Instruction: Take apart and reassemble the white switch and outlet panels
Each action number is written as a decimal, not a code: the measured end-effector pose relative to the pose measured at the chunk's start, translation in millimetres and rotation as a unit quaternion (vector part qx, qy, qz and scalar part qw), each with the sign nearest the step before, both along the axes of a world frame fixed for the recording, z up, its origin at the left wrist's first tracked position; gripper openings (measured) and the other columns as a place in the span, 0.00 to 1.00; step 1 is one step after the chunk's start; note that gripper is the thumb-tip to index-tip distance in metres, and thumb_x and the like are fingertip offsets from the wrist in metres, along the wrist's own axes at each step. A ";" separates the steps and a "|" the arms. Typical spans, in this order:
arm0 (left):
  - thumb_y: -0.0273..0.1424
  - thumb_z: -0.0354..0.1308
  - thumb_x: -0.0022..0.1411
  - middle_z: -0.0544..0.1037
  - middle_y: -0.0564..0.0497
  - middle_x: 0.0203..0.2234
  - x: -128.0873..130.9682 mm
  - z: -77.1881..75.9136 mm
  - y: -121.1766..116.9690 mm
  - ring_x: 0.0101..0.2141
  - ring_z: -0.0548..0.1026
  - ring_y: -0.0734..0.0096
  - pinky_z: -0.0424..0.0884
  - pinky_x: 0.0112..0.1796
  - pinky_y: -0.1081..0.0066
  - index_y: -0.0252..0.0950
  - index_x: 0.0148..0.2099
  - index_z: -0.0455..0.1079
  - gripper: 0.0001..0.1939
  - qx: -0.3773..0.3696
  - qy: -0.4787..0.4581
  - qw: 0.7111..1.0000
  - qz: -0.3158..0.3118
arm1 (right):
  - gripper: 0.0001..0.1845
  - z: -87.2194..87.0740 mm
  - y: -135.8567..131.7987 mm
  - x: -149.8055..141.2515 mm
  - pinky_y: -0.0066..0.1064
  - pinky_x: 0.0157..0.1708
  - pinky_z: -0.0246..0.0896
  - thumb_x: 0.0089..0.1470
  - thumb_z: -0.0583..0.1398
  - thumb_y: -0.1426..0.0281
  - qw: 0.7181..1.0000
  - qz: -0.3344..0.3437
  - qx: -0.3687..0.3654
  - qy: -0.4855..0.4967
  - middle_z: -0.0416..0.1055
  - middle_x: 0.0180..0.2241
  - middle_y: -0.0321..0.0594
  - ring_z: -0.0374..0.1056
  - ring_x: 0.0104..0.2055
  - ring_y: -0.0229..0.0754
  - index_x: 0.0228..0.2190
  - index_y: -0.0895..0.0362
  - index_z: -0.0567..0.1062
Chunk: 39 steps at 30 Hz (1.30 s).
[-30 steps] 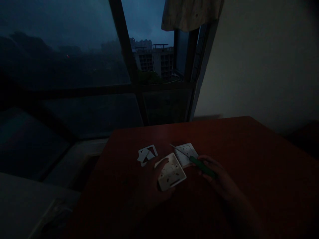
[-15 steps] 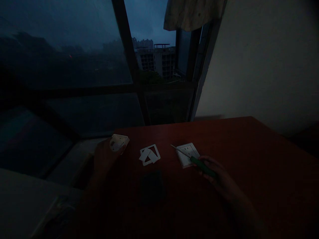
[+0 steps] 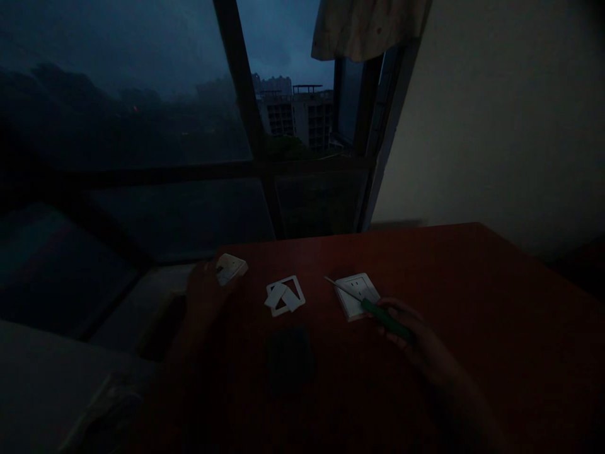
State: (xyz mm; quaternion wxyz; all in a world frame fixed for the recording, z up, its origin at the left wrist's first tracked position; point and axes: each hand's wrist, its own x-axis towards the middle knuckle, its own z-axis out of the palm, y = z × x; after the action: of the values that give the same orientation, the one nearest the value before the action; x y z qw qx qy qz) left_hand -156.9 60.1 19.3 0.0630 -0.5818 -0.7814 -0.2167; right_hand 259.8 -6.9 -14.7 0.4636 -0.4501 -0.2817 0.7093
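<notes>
The room is very dim. My left hand [image 3: 204, 296] is at the far left corner of the reddish table [image 3: 472, 302], its fingers closed around a white socket part [image 3: 230, 267]. My right hand [image 3: 416, 340] grips a green-handled screwdriver [image 3: 378, 312]; its metal tip lies across a white wall socket plate [image 3: 357, 295] on the table. Between my hands lie a white frame and small white cover pieces [image 3: 284, 295]. A dark rectangular thing [image 3: 289, 359] lies on the table nearer me.
A large window [image 3: 189, 113] with dark frames stands behind the table, with buildings outside. A pale wall [image 3: 496, 113] is at the right. A light ledge [image 3: 146, 296] runs left of the table. A cloth [image 3: 363, 28] hangs at the top.
My left hand carried the white socket part from the middle of the table to its far left corner and lowered it there. My right hand and the screwdriver stayed put.
</notes>
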 end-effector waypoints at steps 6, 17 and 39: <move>0.37 0.54 0.61 0.65 0.44 0.57 49.7 -1.0 -43.5 0.58 0.61 0.52 0.59 0.57 0.52 0.40 0.56 0.63 0.21 0.005 0.003 0.984 -0.178 | 0.16 1.3 0.0 -0.9 0.27 0.31 0.65 0.48 0.66 0.62 1.000 0.002 0.002 0.004 0.77 0.37 0.38 0.72 0.31 0.38 0.40 0.51 0.75; 0.37 0.70 0.45 0.65 0.43 0.59 95.0 -22.8 -116.4 0.56 0.63 0.47 0.64 0.54 0.50 0.44 0.61 0.61 0.41 -0.164 -0.058 0.927 -0.333 | 0.14 1.4 -2.6 -4.1 0.27 0.32 0.62 0.53 0.62 0.64 0.996 0.071 0.050 -0.025 0.75 0.38 0.37 0.70 0.33 0.37 0.42 0.50 0.73; 0.38 0.64 0.54 0.62 0.44 0.60 123.4 -24.3 -98.3 0.57 0.62 0.52 0.62 0.56 0.53 0.42 0.61 0.60 0.33 -0.131 -0.117 0.923 -0.342 | 0.25 -6.6 -8.3 -13.0 0.31 0.31 0.63 0.47 0.66 0.60 0.971 0.181 0.064 -0.140 0.74 0.35 0.39 0.69 0.33 0.40 0.47 0.53 0.74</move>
State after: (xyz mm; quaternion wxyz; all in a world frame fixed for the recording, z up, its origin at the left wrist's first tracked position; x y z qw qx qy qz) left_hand -33.4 -38.2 -5.0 -0.1831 -0.7873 -0.5582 -0.1872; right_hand 246.9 -15.2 -21.3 0.3114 -0.4556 -0.4656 0.6919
